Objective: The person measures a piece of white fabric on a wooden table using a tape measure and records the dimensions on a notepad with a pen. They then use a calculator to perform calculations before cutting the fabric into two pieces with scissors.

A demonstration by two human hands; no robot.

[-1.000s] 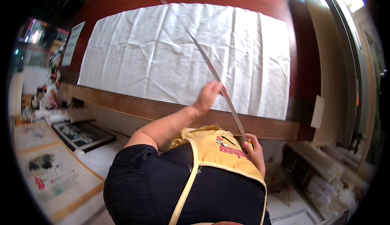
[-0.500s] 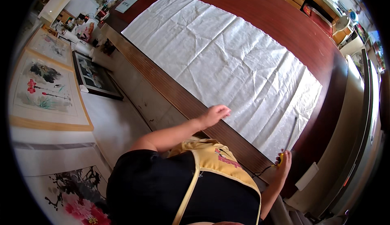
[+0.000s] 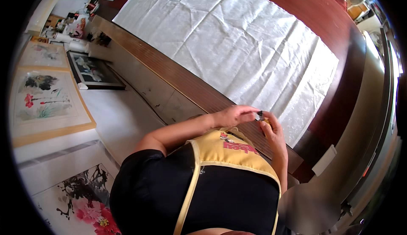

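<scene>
My right hand (image 3: 274, 132) is closed round a small yellow-and-black tape measure (image 3: 266, 121), mostly hidden by the fingers. My left hand (image 3: 236, 115) comes in from the other side, its fingertips at the black and silvery end of the tape measure. Both hands meet in front of my body, over the table's near edge. Just beyond them spreads a creased white cloth (image 3: 237, 36) with a faint pattern, laid flat on a dark red table (image 3: 292, 2).
Ribbed brown edging (image 3: 169, 70) runs along the table's near side. At left lie a framed flower painting (image 3: 51, 95), a black-framed picture (image 3: 93, 70) and a peony painting (image 3: 91, 201). A white block (image 3: 324, 160) sits beside the table at right. A blurred round shape (image 3: 309, 207) shows lower right.
My right hand has left the cloth's near right corner and moved left, carrying the tape measure. My left hand has shifted right to meet it. The long thin strip over the cloth no longer shows.
</scene>
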